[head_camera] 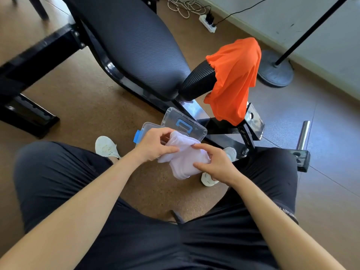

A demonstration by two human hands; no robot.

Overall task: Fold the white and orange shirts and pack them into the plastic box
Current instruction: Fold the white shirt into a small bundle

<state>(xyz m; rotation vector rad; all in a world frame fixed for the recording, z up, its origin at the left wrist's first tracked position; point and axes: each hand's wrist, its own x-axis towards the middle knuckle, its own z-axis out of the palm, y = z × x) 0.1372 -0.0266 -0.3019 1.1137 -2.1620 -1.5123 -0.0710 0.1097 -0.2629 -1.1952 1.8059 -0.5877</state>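
Brown floor (81,90), plastic box (148,127), bench (136,45)

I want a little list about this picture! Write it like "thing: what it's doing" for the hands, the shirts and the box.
left hand: gripping the white shirt's upper edge
right hand: fingers pressing on the white shirt
white shirt: bunched into a small bundle, held in the air between the knees
orange shirt: unfolded, draped over the bench's black roller pad
plastic box: on the floor, open, behind the hands
lid: off, propped beside the box

White shirt (184,156) bundled — orange shirt (233,78) draped.
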